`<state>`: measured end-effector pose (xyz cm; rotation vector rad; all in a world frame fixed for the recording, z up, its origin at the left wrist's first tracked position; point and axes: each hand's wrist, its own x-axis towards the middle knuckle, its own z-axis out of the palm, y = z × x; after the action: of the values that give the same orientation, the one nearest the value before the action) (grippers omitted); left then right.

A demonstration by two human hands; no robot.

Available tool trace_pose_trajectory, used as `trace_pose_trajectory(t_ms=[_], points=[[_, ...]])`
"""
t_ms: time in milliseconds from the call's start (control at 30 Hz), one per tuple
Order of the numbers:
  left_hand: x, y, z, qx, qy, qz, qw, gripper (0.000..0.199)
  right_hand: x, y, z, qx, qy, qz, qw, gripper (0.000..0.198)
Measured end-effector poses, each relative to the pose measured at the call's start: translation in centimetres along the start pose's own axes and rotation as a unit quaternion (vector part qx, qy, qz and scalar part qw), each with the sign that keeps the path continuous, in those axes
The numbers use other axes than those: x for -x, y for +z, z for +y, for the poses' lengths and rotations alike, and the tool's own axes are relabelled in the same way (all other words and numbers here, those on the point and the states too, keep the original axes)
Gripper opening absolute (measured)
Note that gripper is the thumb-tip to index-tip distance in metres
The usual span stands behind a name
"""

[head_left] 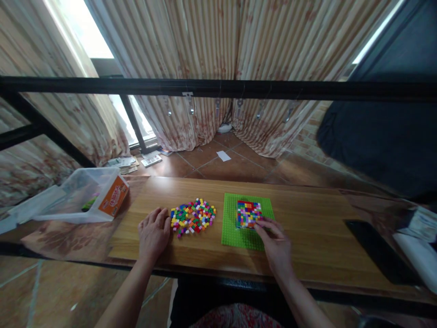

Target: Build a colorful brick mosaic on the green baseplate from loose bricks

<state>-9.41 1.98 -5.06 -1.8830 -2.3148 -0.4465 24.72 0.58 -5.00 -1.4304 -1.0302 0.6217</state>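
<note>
On the wooden table, a green studded baseplate [232, 234] carries a roughly square block of many-coloured toy bricks [248, 213]. My right hand [277, 243] reaches over the plate's right part. Its thumb and forefinger are pinched at the block's lower right corner, on a small toy brick that the fingertips mostly cover. Left of the plate lies a loose pile of small coloured bricks [193, 216]. My left hand [155, 230] rests palm down on the table against the pile's left edge, fingers stretched forward and slightly bent, with nothing visible in it.
A clear plastic box [75, 218] with an orange label stands at the far left, some green items inside. Toward the right lies a dark flat object [380, 250], beside white packets [418, 255]. A black metal bar [211, 87] crosses beyond the table, before striped curtains [205, 41].
</note>
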Motion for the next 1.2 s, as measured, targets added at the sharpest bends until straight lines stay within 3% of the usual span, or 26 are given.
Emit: trace_pose_trajectory(t_ms=[100,167,267,367,500,667,1200], points=[[0.1,-0.1,0.1,0.007,-0.005,-0.003,1.0,0.038,1.0,-0.2,-1.3,0.045,-0.075,-0.029,0.996,0.02],[0.1,-0.2,0.2,0.01,-0.011,-0.004,1.0,0.037,1.9,0.6,-2.3,0.055,-0.116,-0.086,0.988,0.017],[0.2,-0.1,0.2,0.013,-0.014,-0.004,1.0,0.037,3.3,3.0,-3.4,0.095,-0.147,-0.199,0.964,0.017],[0.2,0.0,0.1,0.017,-0.009,-0.007,1.0,0.036,4.0,5.8,-3.2,0.147,-0.177,-0.252,0.94,0.019],[0.2,0.1,0.0,0.018,-0.004,-0.005,1.0,0.035,3.5,8.7,-2.2,0.211,-0.214,-0.274,0.914,0.021],[0.2,0.1,0.1,0.019,-0.005,-0.001,1.0,0.035,2.7,10.2,-1.9,0.295,-0.22,-0.291,0.883,0.018],[0.2,-0.2,0.2,0.019,-0.01,-0.003,1.0,0.037,4.8,9.1,-3.1,0.328,-0.252,-0.315,0.854,0.016]])
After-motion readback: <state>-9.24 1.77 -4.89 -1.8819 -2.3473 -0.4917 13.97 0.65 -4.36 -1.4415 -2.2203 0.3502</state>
